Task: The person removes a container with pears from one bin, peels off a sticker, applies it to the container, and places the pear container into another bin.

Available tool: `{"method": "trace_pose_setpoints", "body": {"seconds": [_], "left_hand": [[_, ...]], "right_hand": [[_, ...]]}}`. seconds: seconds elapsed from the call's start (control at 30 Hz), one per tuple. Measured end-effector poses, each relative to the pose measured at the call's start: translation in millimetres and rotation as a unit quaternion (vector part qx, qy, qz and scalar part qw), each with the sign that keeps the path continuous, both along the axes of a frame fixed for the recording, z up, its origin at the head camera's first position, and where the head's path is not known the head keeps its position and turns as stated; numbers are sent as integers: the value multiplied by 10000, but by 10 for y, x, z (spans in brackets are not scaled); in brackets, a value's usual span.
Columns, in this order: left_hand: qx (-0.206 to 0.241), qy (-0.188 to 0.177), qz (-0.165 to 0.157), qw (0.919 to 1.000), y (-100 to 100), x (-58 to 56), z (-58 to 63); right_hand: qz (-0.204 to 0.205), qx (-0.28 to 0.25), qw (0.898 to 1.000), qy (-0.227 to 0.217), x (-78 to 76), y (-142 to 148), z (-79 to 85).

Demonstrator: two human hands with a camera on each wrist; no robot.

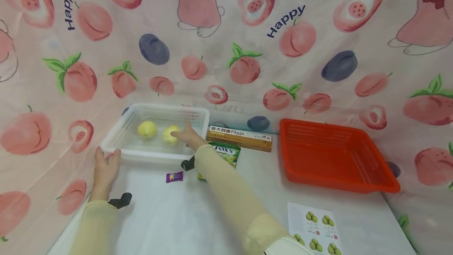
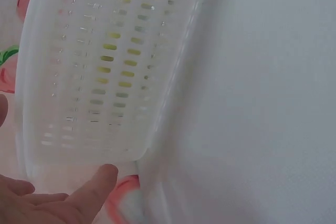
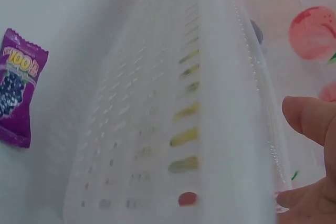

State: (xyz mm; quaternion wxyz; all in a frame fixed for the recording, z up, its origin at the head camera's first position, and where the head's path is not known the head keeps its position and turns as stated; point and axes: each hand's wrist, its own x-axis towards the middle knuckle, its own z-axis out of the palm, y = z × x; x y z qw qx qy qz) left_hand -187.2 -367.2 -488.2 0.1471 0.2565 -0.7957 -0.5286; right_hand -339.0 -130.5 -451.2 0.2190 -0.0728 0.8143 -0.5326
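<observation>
A white plastic basket (image 1: 155, 153) with slotted walls stands at the back left. Two round yellow fruits lie in it, a left one (image 1: 147, 129) and a right one (image 1: 171, 134); their exact kind is unclear. My right hand (image 1: 191, 136) reaches over the basket's right part, thumb and fingers spread apart, the thumb overlapping the right fruit in the head view. Whether it touches that fruit I cannot tell. My left hand (image 1: 106, 168) is at the basket's front left corner with thumb and fingers extended. In the left wrist view, a fingertip (image 2: 109, 170) lies close to the basket's end.
A purple candy packet (image 1: 174, 176) lies in front of the basket. Right of it are a green FOX'S bag (image 1: 226, 152), partly behind my right sleeve, and a pasta box (image 1: 240, 137). A red basket (image 1: 336, 164) stands at right, a printed sheet (image 1: 315, 227) nearer.
</observation>
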Motion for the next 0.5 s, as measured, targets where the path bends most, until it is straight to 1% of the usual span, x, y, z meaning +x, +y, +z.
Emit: {"method": "trace_pose_setpoints", "body": {"seconds": [0.1, 0.17, 0.23, 0.33, 0.43, 0.5], "left_hand": [[693, 296, -23, 9972, 2, -21, -6], [1059, 470, -13, 9933, 1, -37, -14], [1385, 682, -15, 9880, -5, -58, -23], [1742, 978, -65, 9798, -10, -95, -41], [2077, 1293, -141, 9695, -15, -138, -60], [2153, 1357, -198, 9669, -17, -157, -63]], "right_hand": [[-122, -326, 9985, -411, 17, -39, -15], [-173, -522, 9966, -613, 28, -70, -29], [-207, -690, 9949, -703, 37, -103, -43], [-260, -887, 9924, -812, 47, -151, -61], [-352, -1187, 9876, -969, 63, -183, -65], [-472, -1385, 9839, -1024, 78, -203, -58]]}}
